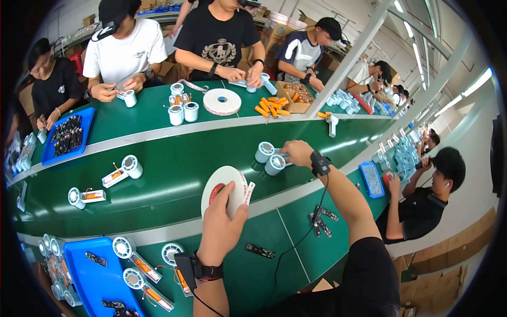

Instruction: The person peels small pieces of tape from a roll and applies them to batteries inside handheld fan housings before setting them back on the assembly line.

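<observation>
My left hand [222, 227] is closed around a roll of white tape [221, 186] with a red inner ring, held upright above the near bench. A short printed tape end sticks out on the roll's right side. Farther out over the green belt, my right hand [299, 154] has its fingers closed at the handle of a light-blue part with a round, spoked head [275, 165]. A matching light-blue part [264, 152] lies right beside it; its handle is partly hidden by my fingers. Below my right forearm, several black circuit boards [320, 222] lie on the bench.
A blue tray [87, 264] holds circuit boards at lower left, beside light-blue parts with orange batteries [149, 289]. More such parts [132, 166] sit on the belt [200, 150]. Across it, people work near a white tape roll [222, 102] and orange batteries [272, 107]. A cable trails from my right wrist.
</observation>
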